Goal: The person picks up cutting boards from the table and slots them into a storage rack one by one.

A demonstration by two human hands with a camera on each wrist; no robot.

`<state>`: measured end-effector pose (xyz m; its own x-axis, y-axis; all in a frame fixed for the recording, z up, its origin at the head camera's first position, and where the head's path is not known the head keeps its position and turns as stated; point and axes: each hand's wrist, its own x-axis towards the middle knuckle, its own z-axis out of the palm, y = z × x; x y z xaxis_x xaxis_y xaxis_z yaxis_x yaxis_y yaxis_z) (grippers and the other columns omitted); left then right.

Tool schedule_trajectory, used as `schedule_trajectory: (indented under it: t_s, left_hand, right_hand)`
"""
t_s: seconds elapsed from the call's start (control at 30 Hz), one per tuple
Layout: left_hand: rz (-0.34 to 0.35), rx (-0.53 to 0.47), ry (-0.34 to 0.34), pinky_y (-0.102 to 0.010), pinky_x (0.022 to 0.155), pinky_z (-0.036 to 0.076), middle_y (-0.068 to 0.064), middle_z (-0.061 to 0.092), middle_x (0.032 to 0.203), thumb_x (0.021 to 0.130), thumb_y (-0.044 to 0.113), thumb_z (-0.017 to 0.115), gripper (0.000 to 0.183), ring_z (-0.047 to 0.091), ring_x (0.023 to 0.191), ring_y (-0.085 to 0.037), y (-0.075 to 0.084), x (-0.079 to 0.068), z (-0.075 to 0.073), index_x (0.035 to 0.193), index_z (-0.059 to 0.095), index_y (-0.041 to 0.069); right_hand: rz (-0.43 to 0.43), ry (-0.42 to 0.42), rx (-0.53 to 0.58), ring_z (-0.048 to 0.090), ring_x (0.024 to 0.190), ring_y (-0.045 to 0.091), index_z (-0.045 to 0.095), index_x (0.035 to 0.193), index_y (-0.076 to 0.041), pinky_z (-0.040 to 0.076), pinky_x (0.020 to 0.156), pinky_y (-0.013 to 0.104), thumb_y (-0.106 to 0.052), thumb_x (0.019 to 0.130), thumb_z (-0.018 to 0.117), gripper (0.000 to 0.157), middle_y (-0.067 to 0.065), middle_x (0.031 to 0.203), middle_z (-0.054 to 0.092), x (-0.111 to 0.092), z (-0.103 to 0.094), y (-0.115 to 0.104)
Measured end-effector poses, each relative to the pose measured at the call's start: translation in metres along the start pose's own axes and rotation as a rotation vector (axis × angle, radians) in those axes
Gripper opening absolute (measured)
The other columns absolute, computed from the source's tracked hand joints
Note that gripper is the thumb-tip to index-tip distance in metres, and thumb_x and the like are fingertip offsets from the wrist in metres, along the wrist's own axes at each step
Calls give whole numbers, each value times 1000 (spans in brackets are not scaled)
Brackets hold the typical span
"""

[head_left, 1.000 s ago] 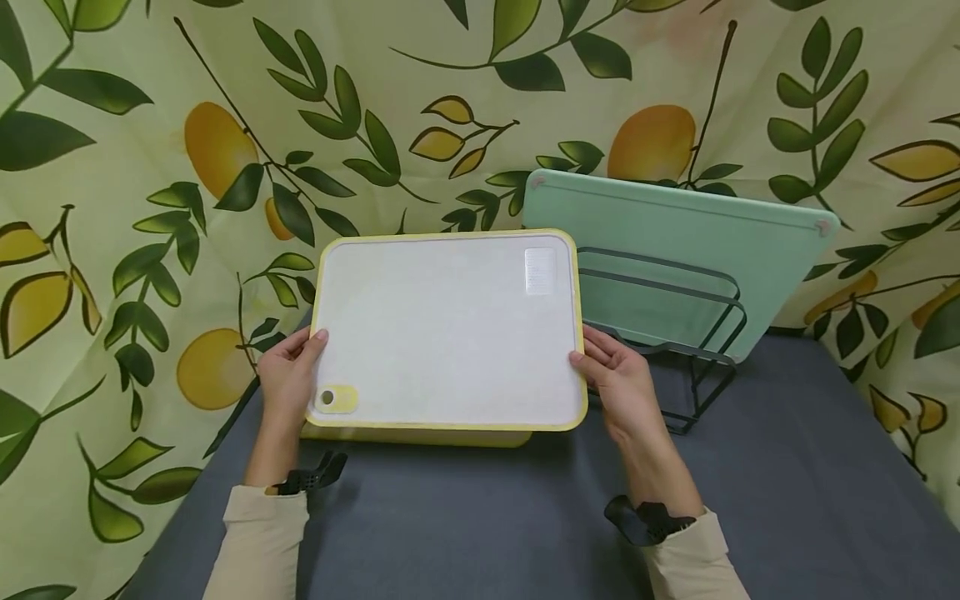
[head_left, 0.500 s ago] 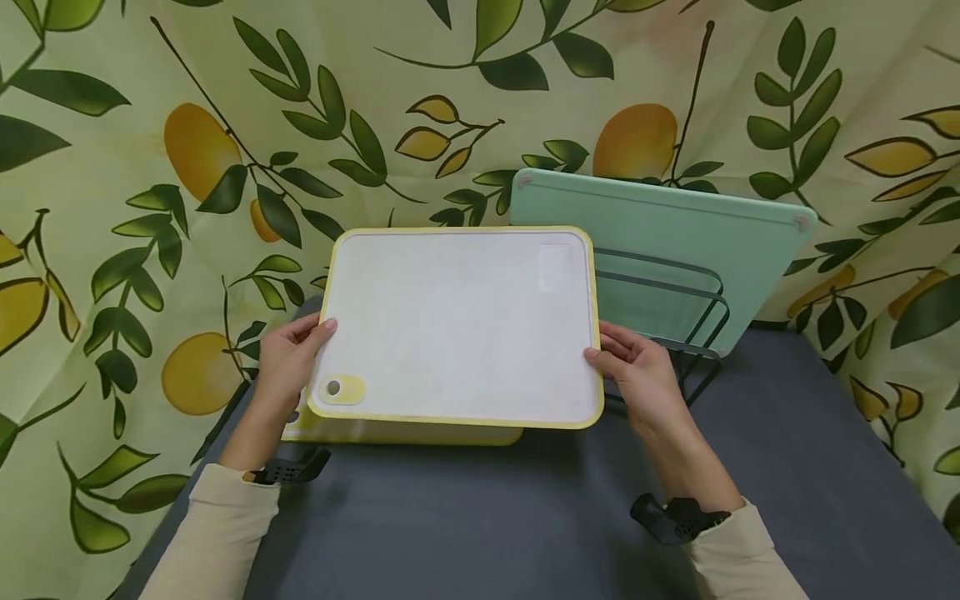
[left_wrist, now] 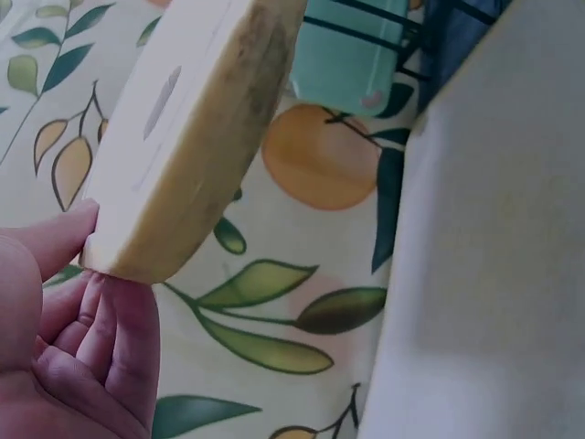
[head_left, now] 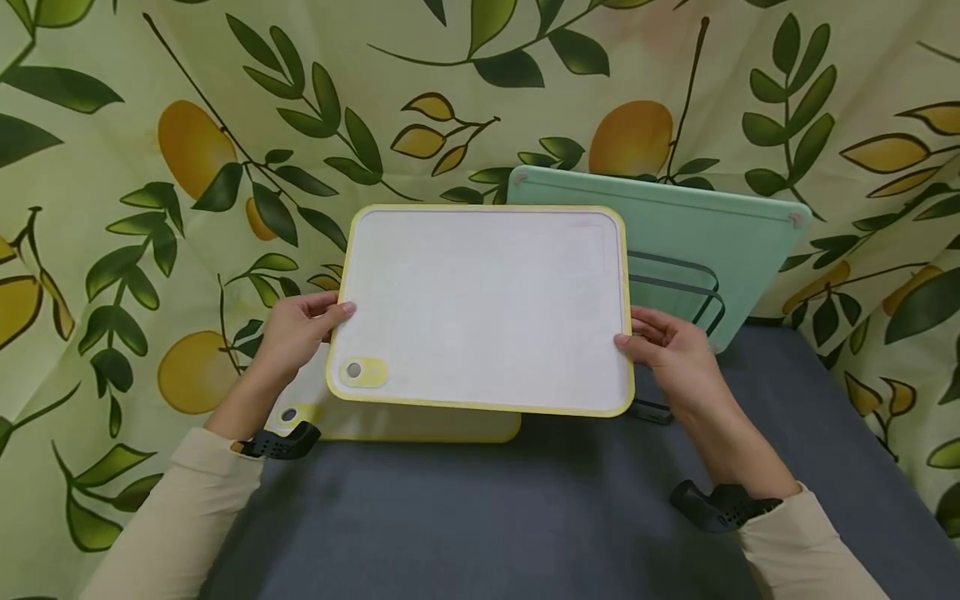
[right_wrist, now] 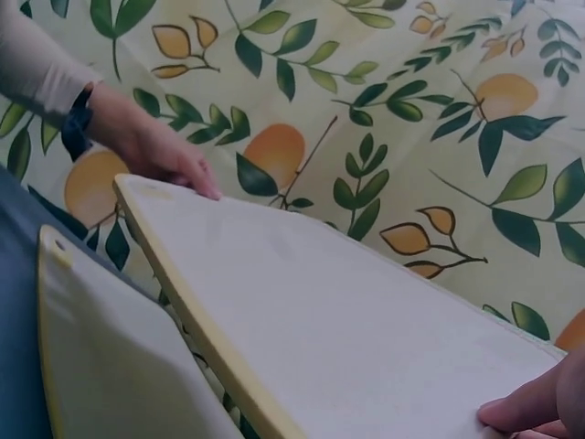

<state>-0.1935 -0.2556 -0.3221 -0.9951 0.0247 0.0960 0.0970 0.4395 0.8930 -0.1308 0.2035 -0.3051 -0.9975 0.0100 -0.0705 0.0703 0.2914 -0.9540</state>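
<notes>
Rectangular white board (head_left: 480,308) raised | rounded yellow rim (left_wrist: 196,183) | both hands (head_left: 295,336) (head_left: 678,362) pinching

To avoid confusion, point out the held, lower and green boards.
Held board (head_left: 480,308), head view: middle of its white face.
Lower board (head_left: 420,425), head view: front strip of its face.
Green board (head_left: 690,227), head view: upper part of its face.
</notes>
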Motion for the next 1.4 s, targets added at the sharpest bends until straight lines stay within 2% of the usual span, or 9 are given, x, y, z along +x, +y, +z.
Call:
schedule_trajectory:
  t_s: [0.1, 0.33, 0.4, 0.5, 0.63, 0.77, 0.93, 1.2, 1.4]
  left_hand:
    - [11, -19, -33, -16, 70, 58, 30, 68, 83, 99, 33, 67, 54, 69, 76, 4, 7, 4, 2, 136, 60, -5]
    - [18, -69, -114, -15, 76, 57, 28, 70, 85, 97, 27, 70, 52, 70, 80, 4, 23, 11, 7, 136, 60, -6]
    - [20, -75, -139, -15, 77, 56, 27, 70, 85, 97, 25, 70, 50, 70, 81, 4, 28, 13, 8, 135, 60, -6]
    - [31, -69, -161, -15, 77, 56, 27, 71, 84, 97, 23, 70, 49, 70, 81, 4, 35, 17, 9, 135, 61, -6]
    - [35, -67, -158, -16, 76, 57, 26, 71, 84, 96, 23, 71, 47, 70, 80, 3, 45, 21, 13, 133, 62, -6]
    - [29, -66, -155, -16, 76, 57, 24, 71, 84, 96, 23, 71, 47, 70, 79, 3, 54, 26, 19, 132, 63, -5]
    - [44, -83, -170, -17, 76, 58, 21, 71, 84, 95, 21, 72, 47, 71, 81, 4, 67, 33, 27, 132, 63, -5]
    - [101, -109, -171, -17, 72, 58, 17, 73, 81, 94, 17, 73, 42, 72, 76, 0, 83, 45, 38, 126, 66, -8]
    - [67, -112, -144, -19, 67, 55, 13, 74, 83, 93, 20, 75, 40, 70, 72, -3, 93, 56, 48, 125, 69, -3]
  right_hand:
    - [6, 3, -34, 60, 104, -8, 31, 158, -4, 55, 86, 15, -22, 101, 64, 68, 7, 138, 54, 0, -8, -3]
    - [-22, 29, -89, 63, 97, -7, 34, 156, -1, 56, 81, 15, -24, 100, 65, 68, -18, 111, 61, 0, -30, -6]
    - [-20, 35, -84, 64, 95, -7, 36, 155, 0, 56, 80, 15, -26, 99, 67, 69, -22, 106, 62, 0, -36, -6]
    - [-4, 29, -6, 66, 93, -5, 37, 153, 2, 57, 76, 16, -26, 96, 72, 73, -22, 103, 66, 1, -44, -8]
    - [28, 2, 135, 68, 91, -1, 37, 150, 1, 56, 75, 17, -22, 92, 76, 74, -18, 103, 69, 4, -57, -12]
    - [60, -10, 186, 67, 91, -1, 41, 144, -4, 56, 75, 17, -17, 91, 77, 65, -17, 102, 69, 6, -71, -17]
    - [80, -9, 172, 68, 91, 0, 49, 132, -11, 57, 75, 18, -16, 91, 77, 50, -18, 100, 70, 8, -87, -23]
    - [70, -4, 182, 69, 88, 0, 50, 127, -11, 58, 74, 18, -12, 92, 75, 43, -16, 97, 70, 12, -107, -28]
    - [66, 19, 59, 68, 89, -2, 49, 128, -13, 57, 76, 17, -19, 93, 74, 43, -21, 97, 67, 19, -120, -33]
